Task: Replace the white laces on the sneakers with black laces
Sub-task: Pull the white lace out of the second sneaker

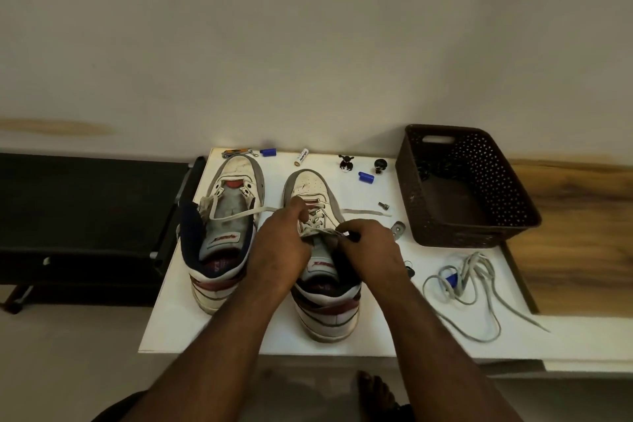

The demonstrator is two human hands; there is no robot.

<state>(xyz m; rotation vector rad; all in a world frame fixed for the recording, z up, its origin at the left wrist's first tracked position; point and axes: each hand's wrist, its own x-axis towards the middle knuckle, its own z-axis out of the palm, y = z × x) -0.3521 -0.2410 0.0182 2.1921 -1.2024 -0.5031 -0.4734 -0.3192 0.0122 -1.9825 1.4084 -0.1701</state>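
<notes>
Two worn white sneakers stand side by side on a white table [171, 319], toes away from me. The left sneaker [222, 233] has no lacing across its tongue. The right sneaker [322, 284] still carries a white lace [317, 216] in its front eyelets. My left hand [281, 243] grips the lace at the right sneaker's left eyelet row, and a strand runs from it leftward over the left sneaker. My right hand [370, 250] pinches the lace at the right eyelet row. A removed white lace [479, 288] lies in a loose tangle at the right.
A dark perforated basket [479, 188] with black laces inside stands at the back right. Small items line the table's far edge: blue caps [365, 177], a battery [301, 157], a figurine [346, 163], a screw [383, 205]. A black bench [85, 216] is at the left.
</notes>
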